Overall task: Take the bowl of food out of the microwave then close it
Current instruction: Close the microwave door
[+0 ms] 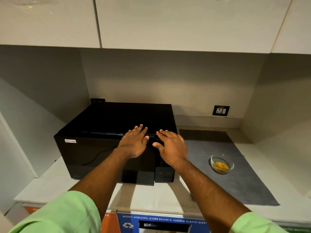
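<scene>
A black microwave (94, 153) stands on the counter with its door shut. My left hand (134, 143) lies flat against the upper right part of the door, fingers spread, holding nothing. My right hand (171, 147) hovers open just beside it, over the control panel edge, also holding nothing. A small glass bowl (222, 164) with yellow food sits on a grey mat (239, 185) to the right of the microwave, well apart from both hands.
White upper cabinets (168, 22) hang overhead. A wall socket (220, 111) sits on the back wall at the right. A pale counter (50, 180) runs along the front, with a blue recycling bin label (161, 219) below its edge.
</scene>
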A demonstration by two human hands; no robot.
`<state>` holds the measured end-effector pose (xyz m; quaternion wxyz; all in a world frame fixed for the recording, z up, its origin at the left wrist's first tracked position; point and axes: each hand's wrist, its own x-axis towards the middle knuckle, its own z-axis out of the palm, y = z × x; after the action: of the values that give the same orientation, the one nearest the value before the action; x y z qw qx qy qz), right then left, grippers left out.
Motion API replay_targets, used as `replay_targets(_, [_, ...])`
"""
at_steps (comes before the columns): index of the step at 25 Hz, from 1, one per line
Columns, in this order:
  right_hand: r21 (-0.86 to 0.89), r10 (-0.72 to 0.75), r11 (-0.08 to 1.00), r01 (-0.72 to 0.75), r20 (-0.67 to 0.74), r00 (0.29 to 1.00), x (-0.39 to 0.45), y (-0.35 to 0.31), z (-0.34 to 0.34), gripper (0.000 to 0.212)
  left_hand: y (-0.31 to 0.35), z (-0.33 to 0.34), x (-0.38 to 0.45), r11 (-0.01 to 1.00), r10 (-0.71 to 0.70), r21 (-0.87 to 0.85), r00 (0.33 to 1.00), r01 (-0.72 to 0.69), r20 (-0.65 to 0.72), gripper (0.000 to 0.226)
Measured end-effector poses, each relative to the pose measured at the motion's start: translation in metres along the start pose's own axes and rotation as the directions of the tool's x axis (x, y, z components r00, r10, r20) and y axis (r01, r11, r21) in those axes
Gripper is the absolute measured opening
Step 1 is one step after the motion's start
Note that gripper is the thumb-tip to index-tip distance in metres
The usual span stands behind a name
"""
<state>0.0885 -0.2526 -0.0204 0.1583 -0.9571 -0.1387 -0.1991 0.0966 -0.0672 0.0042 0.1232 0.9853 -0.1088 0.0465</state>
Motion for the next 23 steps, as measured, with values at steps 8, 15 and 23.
replay_targets(8, [-0.162, 0.039, 0.986, -0.043, -0.03, 0.999, 0.007, -0.019, -0.003, 0.047, -0.009, 0.004, 0.003, 0.999, 0.044, 0.021, 0.999, -0.044, -0.01, 0.06])
replay_targets(15, [-0.194, 0.013, 0.981, -0.018, -0.026, 1.0, 0.005, -0.022, -0.007, 0.048, -0.005, 0.002, -0.007, 0.999, 0.041, 0.021, 0.999, -0.041, -0.005, 0.062])
replay_targets(23, [-0.201, -0.04, 0.973, 0.111, 0.331, 0.943, -0.013, -0.016, -0.024, 0.08, 0.003, -0.002, -0.046, 0.998, 0.046, 0.04, 0.999, -0.047, 0.026, 0.066])
